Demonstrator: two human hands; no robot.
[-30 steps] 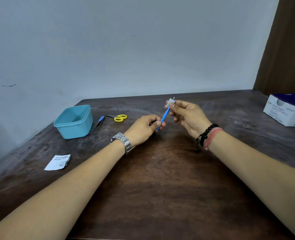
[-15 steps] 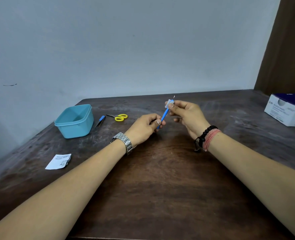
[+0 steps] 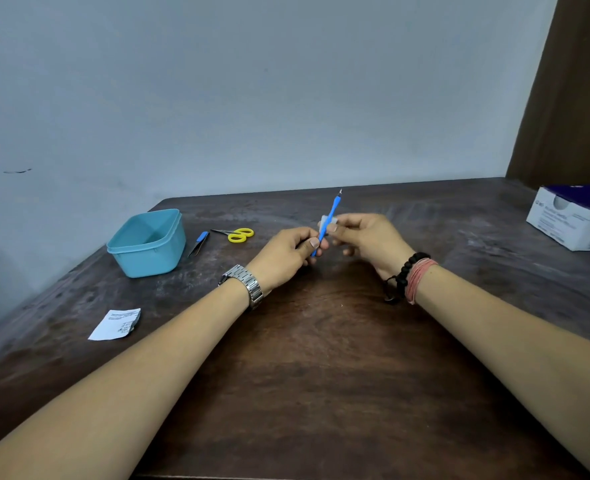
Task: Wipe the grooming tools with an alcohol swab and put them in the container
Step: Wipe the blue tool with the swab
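While the blue tool (image 3: pixel 331 211) is pinched low by the left hand (image 3: pixel 288 252), the swab (image 3: pixel 328 221) is pinched mid-shaft by the right hand (image 3: pixel 366 237); light, stiff, sharp-tipped.

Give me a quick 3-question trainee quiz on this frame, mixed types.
1. True or false: the teal container already holds a tool.
2. Which hand pinches the swab around the blue tool? A) left hand B) right hand
3. Fill in: the yellow scissors lie between the tweezers and the ____ hand.

Key:
1. False, it looks empty.
2. B; the right hand pinches it, while the left hand holds the lower end.
3. left
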